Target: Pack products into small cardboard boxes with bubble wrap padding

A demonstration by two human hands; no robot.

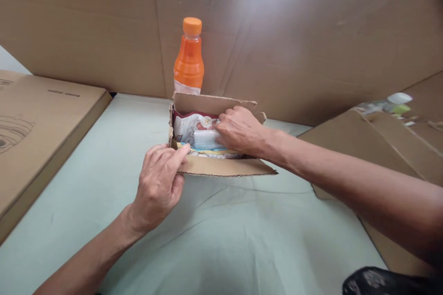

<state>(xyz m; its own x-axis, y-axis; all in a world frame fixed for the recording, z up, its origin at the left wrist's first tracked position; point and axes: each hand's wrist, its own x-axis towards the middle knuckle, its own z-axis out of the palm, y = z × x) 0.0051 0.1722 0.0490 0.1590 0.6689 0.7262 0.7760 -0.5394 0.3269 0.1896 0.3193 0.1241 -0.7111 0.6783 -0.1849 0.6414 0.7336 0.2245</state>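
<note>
A small open cardboard box [224, 167] stands in front of me with its flaps folded up and outward. My left hand [157, 182] grips its front left corner, thumb below the front flap and fingers over the edge. My right hand [238, 131] reaches into the box from the right, fingers curled at the end of a white, clear-wrapped packet [206, 139]; its fingertips are partly hidden. Behind that packet leans a white and dark red printed pouch [187, 124]. A yellow and blue wrapper edge [207, 151] shows along the front inside.
Behind the box stands an orange bottle [189, 62] against a tall cardboard wall [294, 46]. A large flat carton [62, 101] lies at left on the pale green cloth [214, 244]. At right, another open carton [363, 147] holds a white-capped clear bottle [399, 99].
</note>
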